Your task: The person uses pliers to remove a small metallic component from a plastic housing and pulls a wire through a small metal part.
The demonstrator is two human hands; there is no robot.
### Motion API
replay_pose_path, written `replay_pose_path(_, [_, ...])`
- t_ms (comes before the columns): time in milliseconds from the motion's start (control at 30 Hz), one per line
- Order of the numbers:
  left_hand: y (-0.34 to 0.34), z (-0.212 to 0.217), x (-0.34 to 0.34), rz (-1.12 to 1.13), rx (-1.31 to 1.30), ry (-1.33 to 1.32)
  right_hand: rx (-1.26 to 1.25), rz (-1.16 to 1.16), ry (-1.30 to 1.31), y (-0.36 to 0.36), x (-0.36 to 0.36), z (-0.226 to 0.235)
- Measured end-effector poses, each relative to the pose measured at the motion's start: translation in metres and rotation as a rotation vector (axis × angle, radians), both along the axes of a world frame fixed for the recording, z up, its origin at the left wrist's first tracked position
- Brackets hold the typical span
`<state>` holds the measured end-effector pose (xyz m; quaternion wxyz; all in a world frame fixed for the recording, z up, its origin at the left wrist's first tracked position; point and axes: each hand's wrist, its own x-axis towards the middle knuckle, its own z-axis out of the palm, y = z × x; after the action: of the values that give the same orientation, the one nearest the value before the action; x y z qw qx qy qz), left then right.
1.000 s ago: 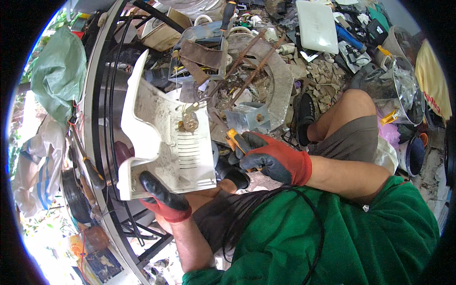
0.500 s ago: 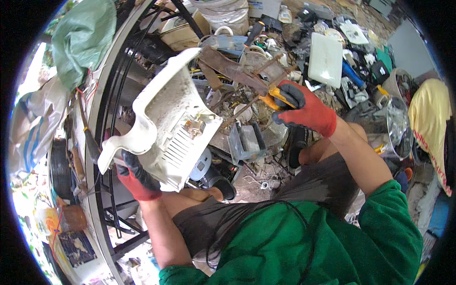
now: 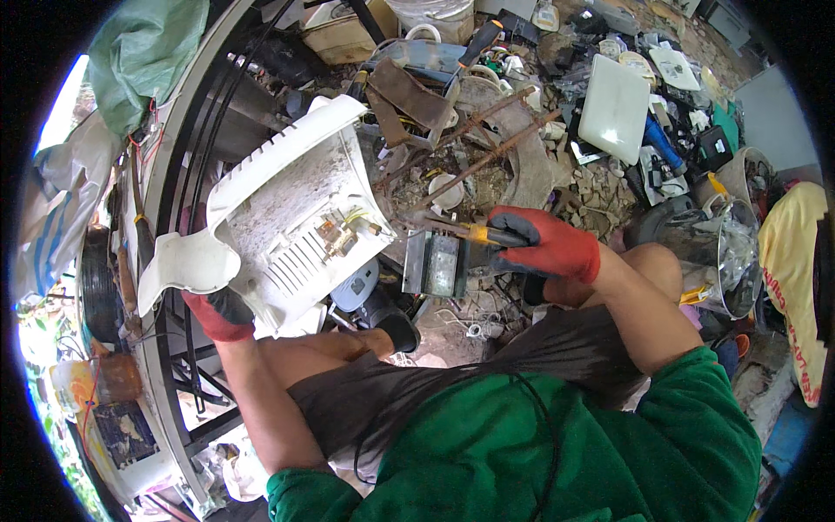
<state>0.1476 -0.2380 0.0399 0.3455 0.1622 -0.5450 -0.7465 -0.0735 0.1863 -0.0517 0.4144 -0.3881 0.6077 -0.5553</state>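
My left hand (image 3: 219,315), in a red and dark grey glove, is closed on the lower left edge of a dirty white plastic casing (image 3: 291,183). The casing is tilted with its hollow inside facing me. A row of slots runs along its lower part. Beside the slots sits a small brass-coloured part (image 3: 337,237) with thin wires. Gloved alike, my right hand (image 3: 552,250) grips pliers (image 3: 474,232) with yellow and dark handles. Their jaws point left, toward the casing's right edge, and I cannot make out whether they touch it.
Below the pliers stands a grey metal box (image 3: 435,265). Rusty bars (image 3: 487,157) and a rusty plate (image 3: 413,96) lie beyond. A black metal frame (image 3: 196,174) rises at left. At right are a white panel (image 3: 614,109), mixed scrap and a clear bucket (image 3: 735,252).
My right hand has come down and slightly left, turning the pliers from pointing up and away to pointing left at the casing. The casing has shifted a little left in my left hand.
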Motion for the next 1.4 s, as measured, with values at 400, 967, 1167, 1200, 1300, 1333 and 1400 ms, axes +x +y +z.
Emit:
replay_pose_path(400, [0.061, -0.001, -0.021, 0.223, 0.001, -0.18, -0.096, -0.138, 0.35, -0.008, 0.037, 0.028])
replay_pose_path(967, [0.07, -0.03, -0.005, -0.198, -0.562, 0.281, -0.041, -0.308, -0.043, -0.009, 0.041, 0.016])
replay_pose_path(1167, [0.061, -0.044, 0.0, 0.091, -0.438, 0.096, -0.084, -0.314, -0.024, -0.007, 0.038, 0.017])
replay_pose_path(1200, [0.053, -0.048, 0.009, 0.127, -0.673, 0.007, -0.081, -0.314, -0.023, -0.009, 0.039, 0.017])
replay_pose_path(1300, [0.045, -0.047, 0.016, 0.252, -0.974, -0.121, -0.076, -0.305, -0.009, -0.014, 0.04, 0.016])
replay_pose_path(1333, [0.058, -0.041, 0.005, 0.293, -0.796, -0.071, -0.067, -0.302, 0.003, -0.013, 0.04, 0.017])
replay_pose_path(1400, [0.091, -0.027, -0.02, 0.368, -0.433, 0.025, -0.057, -0.303, 0.032, -0.01, 0.038, 0.017])
